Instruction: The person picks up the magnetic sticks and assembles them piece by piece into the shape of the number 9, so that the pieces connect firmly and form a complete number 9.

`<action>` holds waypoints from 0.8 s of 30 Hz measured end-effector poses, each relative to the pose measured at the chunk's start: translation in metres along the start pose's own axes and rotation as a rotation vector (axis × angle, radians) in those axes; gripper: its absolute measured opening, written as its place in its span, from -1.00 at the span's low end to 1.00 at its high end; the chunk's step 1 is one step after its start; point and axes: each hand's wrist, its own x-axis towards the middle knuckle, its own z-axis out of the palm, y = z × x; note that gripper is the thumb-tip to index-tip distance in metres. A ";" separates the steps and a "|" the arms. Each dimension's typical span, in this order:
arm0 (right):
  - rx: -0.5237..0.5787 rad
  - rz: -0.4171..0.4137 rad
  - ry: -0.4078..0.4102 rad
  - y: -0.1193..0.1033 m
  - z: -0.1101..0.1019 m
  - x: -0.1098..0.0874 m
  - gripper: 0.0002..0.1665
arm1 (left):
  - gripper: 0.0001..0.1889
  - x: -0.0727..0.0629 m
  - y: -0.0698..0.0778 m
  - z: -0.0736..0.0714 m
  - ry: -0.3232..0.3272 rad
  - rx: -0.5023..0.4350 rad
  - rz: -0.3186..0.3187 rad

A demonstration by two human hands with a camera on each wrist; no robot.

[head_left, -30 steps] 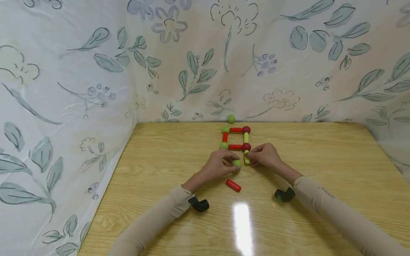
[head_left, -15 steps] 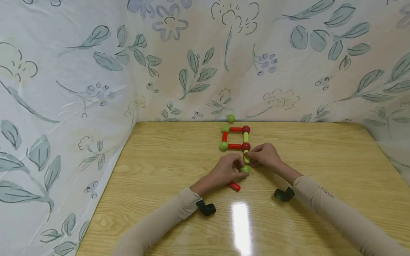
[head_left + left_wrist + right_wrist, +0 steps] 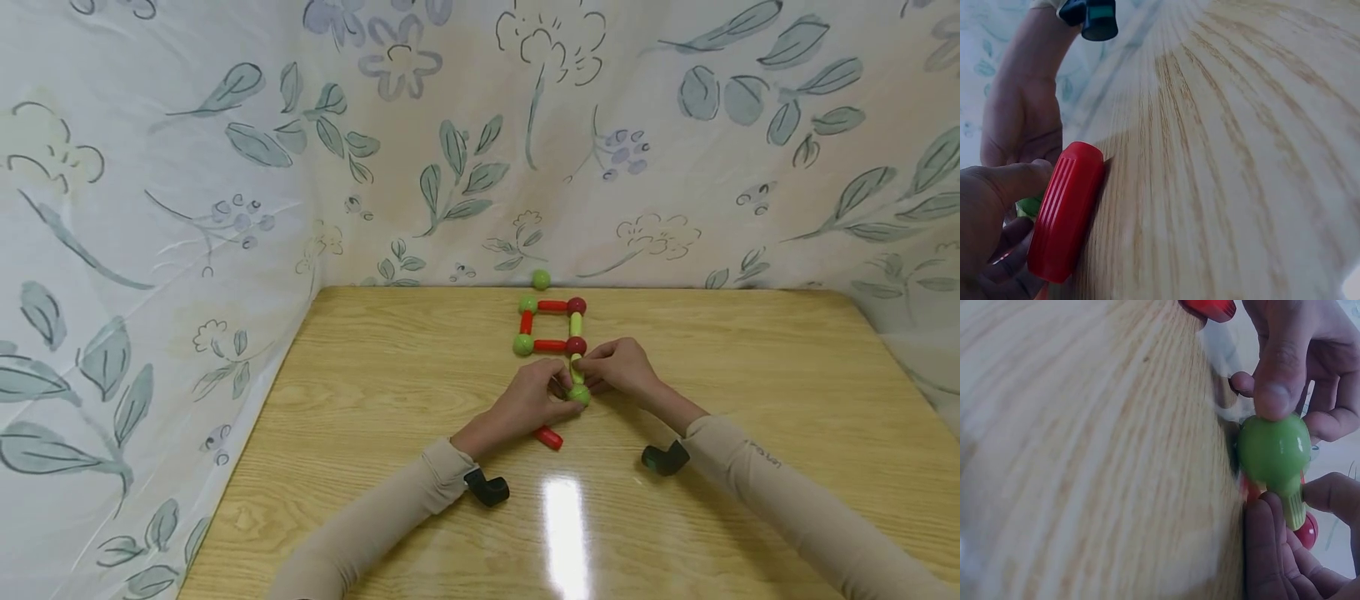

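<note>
My left hand (image 3: 528, 397) pinches a green ball (image 3: 1274, 450) between thumb and fingers. The ball sits against the near end of a yellow-green rod (image 3: 1294, 510), which my right hand (image 3: 624, 367) holds between thumb and fingertips. At its far end, this rod meets a dark red ball (image 3: 576, 346), the near right corner of a square. Red rods (image 3: 551, 346), another yellow-green rod (image 3: 576, 323), green balls (image 3: 523, 344) and a second dark red ball (image 3: 576, 306) make up the square. A loose red rod (image 3: 1066, 212) lies on the table beside my left hand, partly hidden by it in the head view.
A single green ball (image 3: 541, 279) rests at the table's back edge by the flowered cloth (image 3: 450, 183). The wooden table (image 3: 375, 375) reflects a bright light near the front. Black devices (image 3: 487, 489) are strapped at both wrists.
My left hand has moved right and slightly nearer, bringing the green ball to the near end of the yellow-green rod. The right hand has stayed almost still on the rod.
</note>
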 end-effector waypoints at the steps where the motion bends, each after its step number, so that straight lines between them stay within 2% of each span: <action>1: -0.004 -0.001 -0.001 0.000 0.000 0.000 -0.65 | -0.69 0.000 0.000 0.000 -0.001 -0.002 -0.008; 7: -0.010 -0.022 0.004 0.004 0.001 -0.002 -0.63 | -0.70 0.000 0.000 0.000 -0.012 -0.013 -0.034; 11: -0.084 -0.075 0.044 0.007 0.000 -0.009 -0.60 | -0.71 -0.004 -0.002 -0.003 -0.035 -0.062 -0.066; 14: -0.170 -0.144 0.081 0.009 0.000 -0.018 -0.58 | -0.72 -0.010 -0.005 -0.008 -0.042 -0.090 -0.102; 18: -0.320 -0.278 0.117 0.010 0.003 -0.031 -0.54 | -0.74 -0.019 -0.009 -0.016 -0.038 -0.106 -0.124; 21: -0.446 -0.366 0.115 0.009 0.008 -0.039 -0.52 | -0.74 -0.025 -0.012 -0.022 -0.042 -0.116 -0.115; 24: -0.514 -0.429 0.092 0.009 0.014 -0.043 -0.56 | -0.74 -0.030 -0.015 -0.026 -0.064 -0.094 -0.066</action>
